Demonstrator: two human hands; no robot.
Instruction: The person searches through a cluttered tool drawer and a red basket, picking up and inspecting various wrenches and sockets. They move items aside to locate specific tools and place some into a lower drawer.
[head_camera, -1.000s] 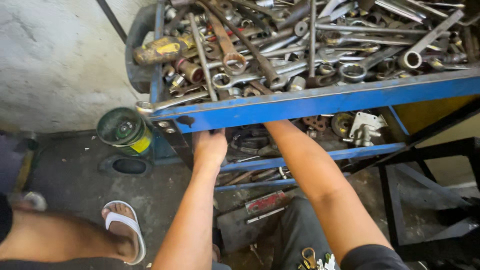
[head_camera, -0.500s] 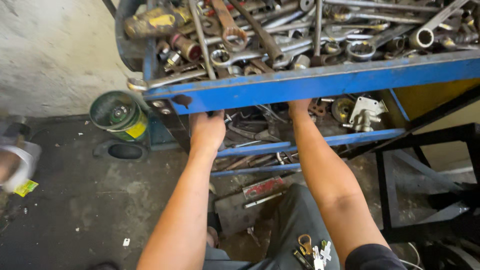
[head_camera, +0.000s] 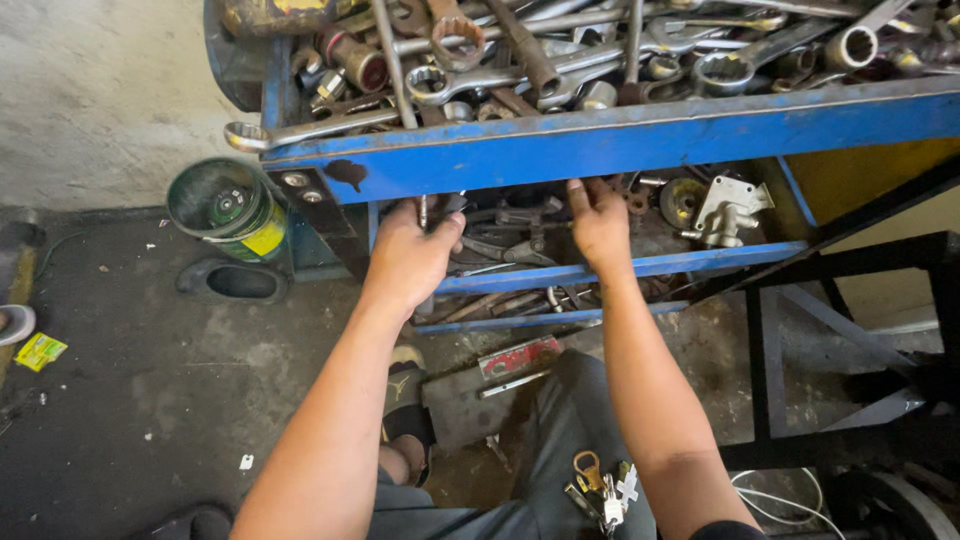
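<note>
- Head view: your left hand (head_camera: 412, 258) pinches a slim metal tool (head_camera: 424, 212) on the middle shelf (head_camera: 640, 266).
- Your right hand (head_camera: 600, 222), fingers curled, rummages there; nothing lifted out yet.

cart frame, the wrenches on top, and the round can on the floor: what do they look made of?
Cart frame: likely steel, blue paint, chipped and grimy along the edge.
Wrenches: bare metal, probably steel, grey sheen, some with brown rust.
Round can: looks like tin-type metal, dark green side with a yellow label; could be plastic.
Both hands, left hand and right hand, reach into the middle shelf.
</note>
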